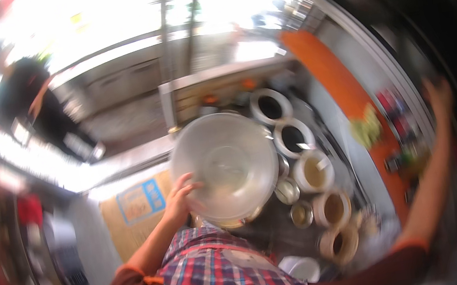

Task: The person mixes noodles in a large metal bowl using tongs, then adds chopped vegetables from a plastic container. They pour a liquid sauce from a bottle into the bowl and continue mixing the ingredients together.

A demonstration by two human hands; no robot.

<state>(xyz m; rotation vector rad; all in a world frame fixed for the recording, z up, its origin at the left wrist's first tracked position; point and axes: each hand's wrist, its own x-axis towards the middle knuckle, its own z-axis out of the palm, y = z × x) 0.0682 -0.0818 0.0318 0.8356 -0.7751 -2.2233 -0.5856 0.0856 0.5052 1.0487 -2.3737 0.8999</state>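
My left hand (183,197) grips the left rim of a large translucent plastic bowl (225,165), which looks empty, in front of my checked apron. My right arm reaches far out to the right, and my right hand (438,94) is raised near a dark area beyond a metal rail; it is blurred, and whether it touches anything is unclear. Beside the bowl stand several round pots, among them one with dark contents (270,107) and one with yellowish contents (313,172). Small metal bowls (301,214) sit between the pots and the large bowl.
An orange shelf board (335,75) runs along the right, with a yellow-green cloth (366,127) and blurred bottles or packages (395,110) by it. A cardboard box (136,216) lies left of the bowl. A white bowl (299,268) is near my apron. Another person (30,94) stands at the upper left.
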